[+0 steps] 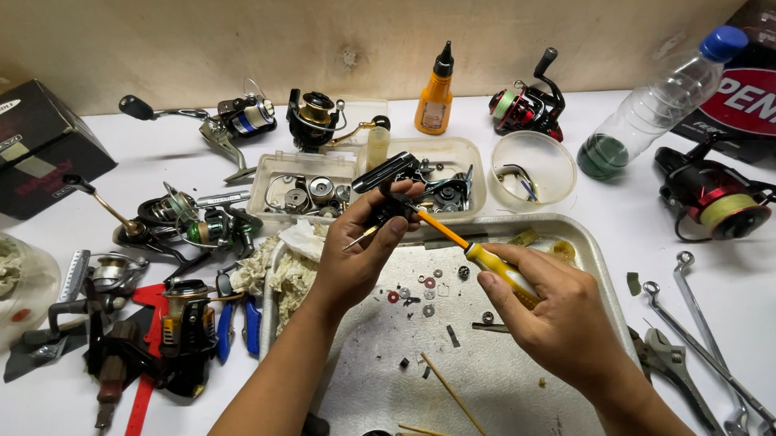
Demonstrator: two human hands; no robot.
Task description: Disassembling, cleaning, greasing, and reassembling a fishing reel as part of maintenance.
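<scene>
Head view. The left hand (pixel 355 259) is raised above the far left corner of a metal tray (pixel 584 252) and grips a black fishing-reel part (pixel 388 175) between thumb and fingers. The right hand (pixel 557 315) is closed around the yellow handle of a screwdriver (pixel 474 253), whose orange shaft slants up and to the left until its tip meets the reel part at the left hand's fingers. Small washers and screws (pixel 427 291) lie scattered on the tray floor just beneath the two hands, with thin wooden sticks (pixel 455 396) nearer the viewer. A crumpled rag (pixel 289 267) sits at the tray's left edge.

Beyond the tray stand two clear plastic boxes (pixel 311 191) holding reel parts and a round clear tub (pixel 534 168). At the far edge of the white tabletop (pixel 45 422) are an orange oil bottle (pixel 435 96), a black and gold reel (pixel 314 116) and a red and black reel (pixel 528 104). To the right lie a tilted plastic bottle (pixel 656 107), a red reel with yellow line (pixel 719 201) and several wrenches (pixel 695 343). To the left are dismantled reels (pixel 181 326), blue-handled pliers (pixel 234 323) and a dark cardboard box (pixel 26 144).
</scene>
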